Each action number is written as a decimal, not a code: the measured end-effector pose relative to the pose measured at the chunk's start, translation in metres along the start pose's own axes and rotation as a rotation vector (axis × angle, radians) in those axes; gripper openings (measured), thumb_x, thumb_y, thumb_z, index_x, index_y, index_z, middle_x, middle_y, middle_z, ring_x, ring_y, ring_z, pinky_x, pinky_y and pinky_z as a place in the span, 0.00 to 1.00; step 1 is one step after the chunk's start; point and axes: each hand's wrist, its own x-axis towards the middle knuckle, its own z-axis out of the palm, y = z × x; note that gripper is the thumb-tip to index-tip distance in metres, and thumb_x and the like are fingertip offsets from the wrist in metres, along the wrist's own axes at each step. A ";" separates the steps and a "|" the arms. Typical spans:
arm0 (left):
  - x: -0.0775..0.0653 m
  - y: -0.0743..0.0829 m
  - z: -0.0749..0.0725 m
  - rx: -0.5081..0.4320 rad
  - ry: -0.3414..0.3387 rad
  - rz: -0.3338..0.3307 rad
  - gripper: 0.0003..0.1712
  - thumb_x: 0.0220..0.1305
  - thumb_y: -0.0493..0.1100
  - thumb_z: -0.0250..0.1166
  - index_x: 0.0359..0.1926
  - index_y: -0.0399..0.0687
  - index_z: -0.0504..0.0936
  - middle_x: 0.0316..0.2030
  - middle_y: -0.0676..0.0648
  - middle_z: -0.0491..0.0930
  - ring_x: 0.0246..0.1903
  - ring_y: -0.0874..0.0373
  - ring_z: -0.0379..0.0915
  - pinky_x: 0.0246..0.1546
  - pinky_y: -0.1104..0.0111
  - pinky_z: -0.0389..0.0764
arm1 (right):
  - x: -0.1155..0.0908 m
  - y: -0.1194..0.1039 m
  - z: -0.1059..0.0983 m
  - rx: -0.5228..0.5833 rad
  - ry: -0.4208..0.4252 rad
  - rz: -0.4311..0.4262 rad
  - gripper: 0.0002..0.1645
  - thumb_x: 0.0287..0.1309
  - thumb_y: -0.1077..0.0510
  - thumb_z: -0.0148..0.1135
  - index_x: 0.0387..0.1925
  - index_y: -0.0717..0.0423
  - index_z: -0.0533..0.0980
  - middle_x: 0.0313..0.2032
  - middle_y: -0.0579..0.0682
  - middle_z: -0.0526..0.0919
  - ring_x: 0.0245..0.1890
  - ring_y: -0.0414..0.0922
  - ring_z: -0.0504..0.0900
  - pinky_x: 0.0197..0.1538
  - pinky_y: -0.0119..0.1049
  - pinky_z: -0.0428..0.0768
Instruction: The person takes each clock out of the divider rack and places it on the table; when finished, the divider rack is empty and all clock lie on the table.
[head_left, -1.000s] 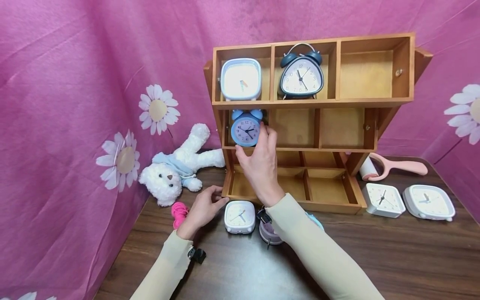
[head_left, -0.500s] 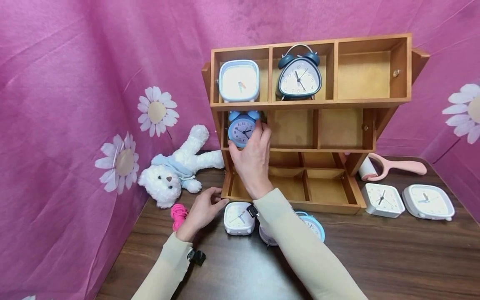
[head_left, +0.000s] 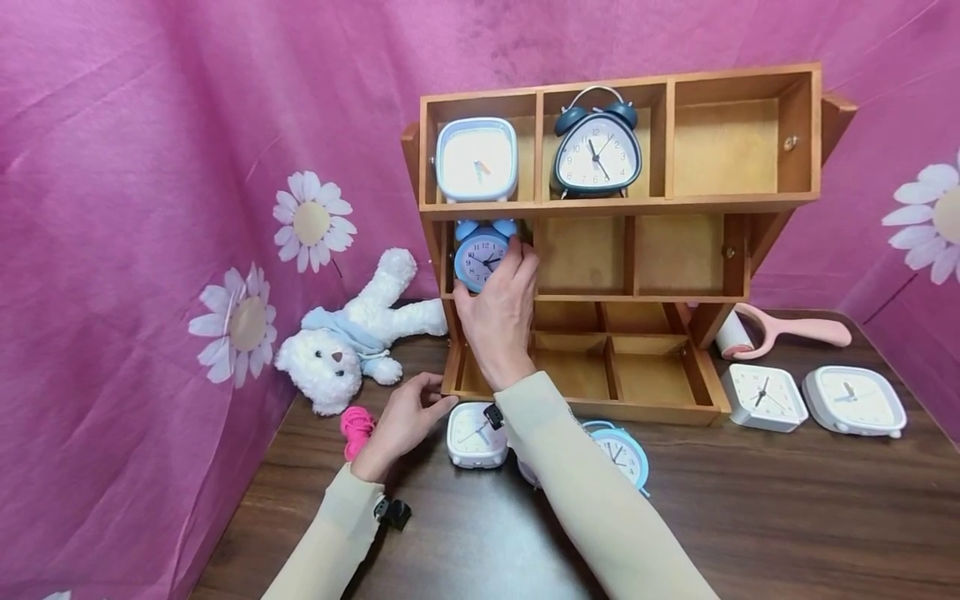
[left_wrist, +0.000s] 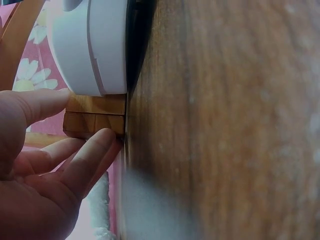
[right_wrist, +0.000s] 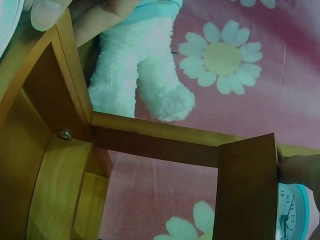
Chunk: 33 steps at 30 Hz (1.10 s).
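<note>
My right hand [head_left: 497, 321] holds a blue twin-bell alarm clock [head_left: 477, 257] in the left compartment of the middle tier of a wooden shelf [head_left: 660, 410]. Its thumb is at the clock's lower left and its fingers are on the right side. Part of that clock [right_wrist: 294, 215] shows past the tier's end in the right wrist view. Down at the shelf's lower left corner [left_wrist: 95, 122], my left hand [head_left: 405, 421] pinches the wood between thumb and fingers. A white clock [head_left: 468, 454] stands on the table just right of this hand.
The top tier holds a pale square clock [head_left: 477, 158] and a dark green twin-bell clock [head_left: 597, 158]. A light blue clock [head_left: 628, 458] lies partly behind my right sleeve. White clocks [head_left: 765, 398] and a pink lint roller [head_left: 813, 332] are at right; a teddy bear [head_left: 322, 371] and pink cord [head_left: 357, 425] at left.
My right hand and forearm have shifted left, the hand still on the blue clock, which sits slightly higher and farther left in view. More of the light blue clock shows. My left hand stays put.
</note>
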 end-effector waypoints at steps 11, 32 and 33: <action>0.000 -0.004 0.002 -0.014 -0.018 0.021 0.21 0.76 0.48 0.75 0.62 0.42 0.87 0.48 0.43 0.93 0.48 0.53 0.91 0.49 0.61 0.87 | -0.001 0.002 -0.004 0.035 0.009 0.006 0.57 0.61 0.49 0.83 0.80 0.65 0.62 0.72 0.65 0.69 0.71 0.59 0.75 0.81 0.48 0.76; 0.002 -0.002 0.001 0.000 0.002 0.008 0.20 0.77 0.46 0.74 0.63 0.42 0.87 0.50 0.43 0.93 0.50 0.52 0.90 0.49 0.61 0.87 | -0.007 0.006 -0.045 0.096 0.071 -0.130 0.57 0.57 0.46 0.86 0.78 0.64 0.67 0.66 0.64 0.75 0.66 0.56 0.78 0.74 0.47 0.83; 0.004 -0.006 0.002 0.000 0.004 0.027 0.20 0.77 0.45 0.74 0.63 0.41 0.87 0.49 0.42 0.92 0.49 0.51 0.90 0.49 0.60 0.87 | -0.007 0.006 -0.049 0.097 0.071 -0.134 0.57 0.57 0.46 0.86 0.78 0.64 0.67 0.66 0.64 0.75 0.66 0.56 0.79 0.73 0.48 0.83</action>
